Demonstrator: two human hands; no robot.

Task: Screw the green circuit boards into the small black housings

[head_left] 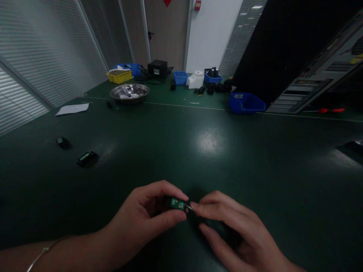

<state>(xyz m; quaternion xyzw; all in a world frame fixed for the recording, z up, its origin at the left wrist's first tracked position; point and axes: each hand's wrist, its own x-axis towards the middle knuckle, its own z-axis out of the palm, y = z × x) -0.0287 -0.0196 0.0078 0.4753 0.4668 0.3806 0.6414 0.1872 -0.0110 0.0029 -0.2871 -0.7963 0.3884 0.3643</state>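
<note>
Green worktop [176, 128], dull sheen, thin pale line running across its far part. Wood-toned door [168, 34] behind, dark handle.

Left hand [147, 213]: closed on the work, a small black module [177, 204] clamped between thumb and fingers over the near part of the worktop, green circuit board facing up. Right hand [241, 228]: thumb lower and apart from the upper fingers; a fingertip at the module's right end, by the silvery sliver. Whether this hand grips anything, cannot tell; blurred and dark there.

Steel basin [129, 99], shallow, far left, contents unclear. Open-front blue bin [238, 107] far right, pale label. Black box [158, 70] with cables at the back, between the yellow bin [120, 78] and a small blue bin [180, 78]. Another blue bin [136, 69] behind the yellow one. White vented housing [195, 80] next along, then a blue bin with black parts [212, 80]; dark loose pieces on the worktop in front.

White paper sheet [73, 109] lying left of the basin. Nearer, two black units, pale green faces up: larger unit [87, 158], smaller unit [62, 142] beyond it to the left, the two apart.

Thin bracelet [45, 250], left wrist. Smallest noted: silvery sliver [189, 207], at the module's right end.
</note>
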